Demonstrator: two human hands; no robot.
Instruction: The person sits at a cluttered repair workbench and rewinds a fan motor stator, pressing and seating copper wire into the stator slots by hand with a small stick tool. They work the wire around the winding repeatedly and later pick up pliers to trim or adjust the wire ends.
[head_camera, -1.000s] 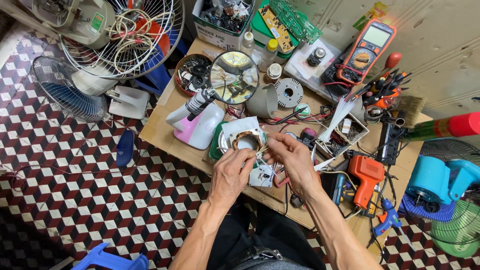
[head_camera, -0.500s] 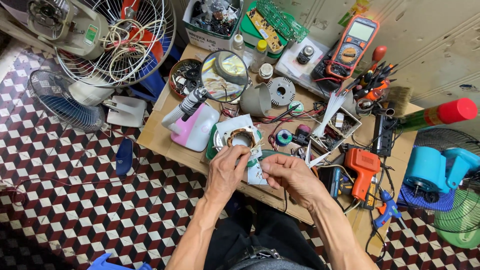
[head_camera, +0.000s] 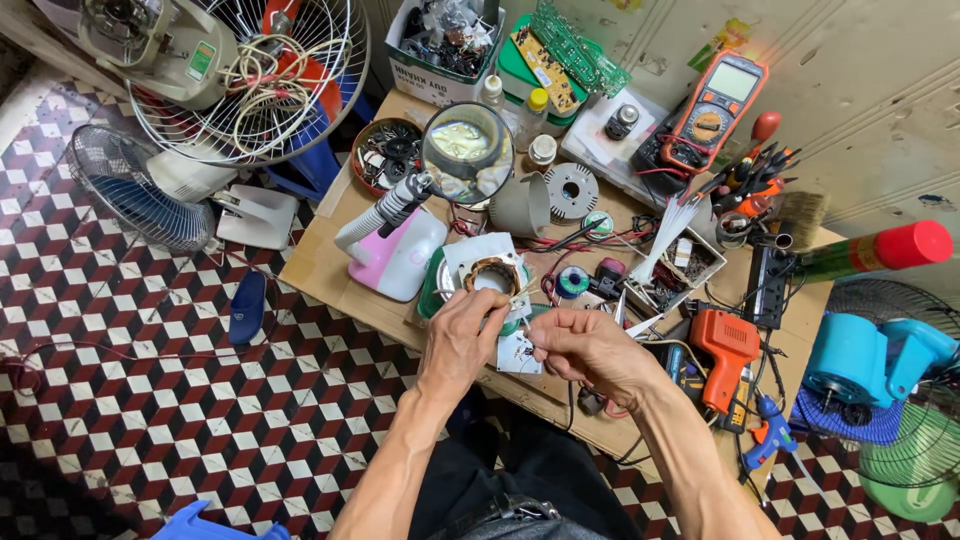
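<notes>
My left hand (head_camera: 463, 338) rests on the near edge of the low worktable (head_camera: 330, 270), fingers pinched on thin wires coming off a fan motor stator (head_camera: 492, 274) with copper windings that lies on white paper. My right hand (head_camera: 583, 349) is beside it, fingers closed on the same thin wires, just over a small white circuit board (head_camera: 517, 352). Whether it also holds a small tool I cannot tell. The two hands nearly touch.
On the table: a magnifier lamp (head_camera: 466, 153) on a pink and white base, an orange multimeter (head_camera: 713, 101), an orange glue gun (head_camera: 725, 350), a red-capped spray can (head_camera: 880, 250), a tool tray (head_camera: 680, 262). Fan grilles (head_camera: 250, 75) and a blue fan motor (head_camera: 865, 360) stand around on the checkered floor.
The hands have come closer together at the table's near edge and my right hand has drawn in over the small board. The view has shifted slightly.
</notes>
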